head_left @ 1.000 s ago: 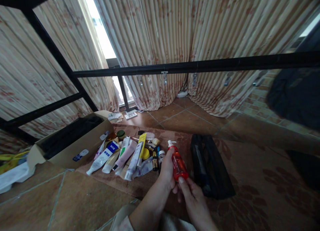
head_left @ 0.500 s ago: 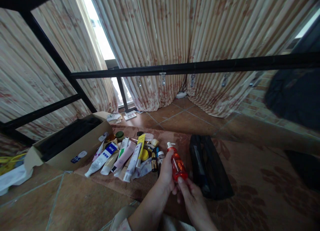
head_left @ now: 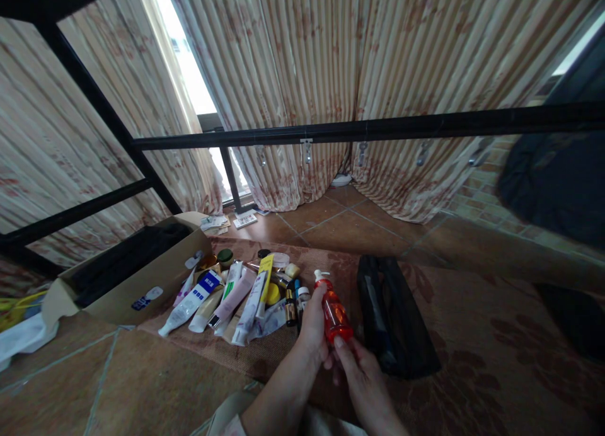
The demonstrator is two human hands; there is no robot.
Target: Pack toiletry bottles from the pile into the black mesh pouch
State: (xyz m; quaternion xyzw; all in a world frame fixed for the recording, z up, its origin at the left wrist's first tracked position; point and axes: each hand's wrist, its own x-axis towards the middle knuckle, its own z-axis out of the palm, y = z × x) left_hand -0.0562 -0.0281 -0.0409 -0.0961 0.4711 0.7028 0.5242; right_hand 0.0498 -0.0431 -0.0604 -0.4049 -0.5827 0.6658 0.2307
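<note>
In the head view, a red translucent plastic pump bottle (head_left: 336, 313) is held over the brown patterned mat (head_left: 463, 310), its side wrapped by the fingers of the left hand (head_left: 312, 321), its base gripped by the right hand (head_left: 360, 372). Through a loosened hold, it could be dropped beside the black fabric pouch (head_left: 413, 338).

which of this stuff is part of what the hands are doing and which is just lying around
Part of it:
red bottle, held by the left hand and right hand
perhaps the tubes and black pouch close by

Lying about, it seems:
box with dark contents
papers on the floor
</note>
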